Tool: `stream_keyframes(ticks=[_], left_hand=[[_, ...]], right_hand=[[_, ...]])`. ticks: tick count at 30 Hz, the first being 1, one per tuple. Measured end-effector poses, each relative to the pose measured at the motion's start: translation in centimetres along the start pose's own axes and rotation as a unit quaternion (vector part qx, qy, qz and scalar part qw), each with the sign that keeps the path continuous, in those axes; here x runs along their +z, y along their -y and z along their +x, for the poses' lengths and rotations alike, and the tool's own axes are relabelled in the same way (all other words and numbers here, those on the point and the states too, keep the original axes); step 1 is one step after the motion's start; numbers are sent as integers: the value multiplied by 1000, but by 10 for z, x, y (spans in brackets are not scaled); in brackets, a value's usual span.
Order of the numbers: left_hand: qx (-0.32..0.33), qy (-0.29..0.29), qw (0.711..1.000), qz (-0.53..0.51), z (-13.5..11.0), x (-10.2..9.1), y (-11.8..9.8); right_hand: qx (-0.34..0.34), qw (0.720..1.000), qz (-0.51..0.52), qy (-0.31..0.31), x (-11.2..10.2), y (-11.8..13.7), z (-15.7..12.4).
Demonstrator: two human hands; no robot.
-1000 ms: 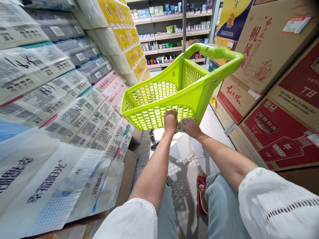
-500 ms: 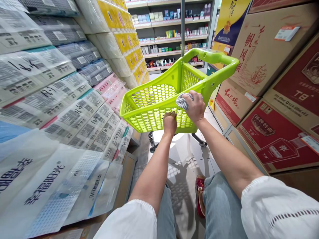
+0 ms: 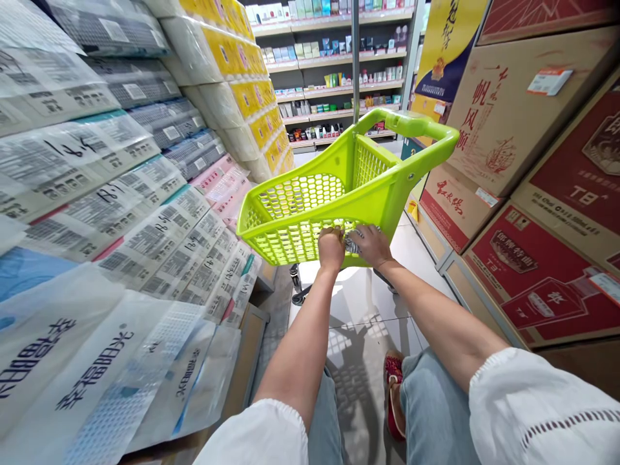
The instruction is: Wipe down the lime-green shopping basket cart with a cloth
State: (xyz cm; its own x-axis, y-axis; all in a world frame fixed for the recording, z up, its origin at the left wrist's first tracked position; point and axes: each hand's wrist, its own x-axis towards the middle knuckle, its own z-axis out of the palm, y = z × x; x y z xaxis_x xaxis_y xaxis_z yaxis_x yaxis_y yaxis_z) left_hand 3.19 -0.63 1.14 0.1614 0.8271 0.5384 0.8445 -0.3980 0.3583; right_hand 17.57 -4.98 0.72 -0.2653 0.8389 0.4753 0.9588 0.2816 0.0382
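The green cart basket (image 3: 310, 194) stands on the tiled floor (image 3: 358, 310) at the centre of the frame, its handle (image 3: 411, 126) on the far side. The left hand (image 3: 332, 248) has its grip closed on the mesh of the near wall. Just beside it, the right hand (image 3: 372, 245) has its grip clamped on a striped cloth (image 3: 352, 242), pressed to the same wall. To my judgement, a good wipe needs the left hand to brace the basket so it cannot roll, while the cloth works flat into the holes. Nothing shows inside the basket. The cartons (image 3: 513, 129) at right are shut, their contents hidden. Wrapped packs (image 3: 121, 213) fill the left.
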Motion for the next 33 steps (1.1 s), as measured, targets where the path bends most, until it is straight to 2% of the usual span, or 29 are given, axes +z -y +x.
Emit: stream_keyframes(ticks=[4, 7, 10, 13, 15, 17, 19, 22, 25, 29, 33], left_hand=[[3, 7, 1000, 29, 0, -4, -4], [4, 10, 999, 51, -1, -8, -11], [33, 1, 998, 61, -1, -22, -23], [69, -70, 994, 48, 8, -47, -34], [59, -131, 989, 38, 21, -62, -35], [47, -160, 985, 38, 37, -71, -30], [38, -141, 988, 48, 51, -72, -20], [35, -80, 995, 52, 63, -65, -5], [50, -73, 995, 49, 63, -61, 3], [60, -83, 993, 54, 60, -62, 8], [59, -76, 994, 42, 61, -65, 10]], right_hand=[[53, 996, 4, -78, -24, -8, 23], [108, 981, 10, -160, -41, -14, 37], [126, 969, 18, -213, -50, -16, 40], [103, 972, 21, -208, -48, -13, 35], [94, 976, 21, -194, -45, -8, 32], [80, 980, 21, -182, -42, 0, 33], [52, 983, 20, -173, -39, 11, 39], [30, 986, 15, -164, -34, 26, 51], [27, 988, 4, -149, -28, 32, 60], [21, 991, -14, -129, -24, 15, 57], [116, 976, -41, -178, -30, -11, 48]])
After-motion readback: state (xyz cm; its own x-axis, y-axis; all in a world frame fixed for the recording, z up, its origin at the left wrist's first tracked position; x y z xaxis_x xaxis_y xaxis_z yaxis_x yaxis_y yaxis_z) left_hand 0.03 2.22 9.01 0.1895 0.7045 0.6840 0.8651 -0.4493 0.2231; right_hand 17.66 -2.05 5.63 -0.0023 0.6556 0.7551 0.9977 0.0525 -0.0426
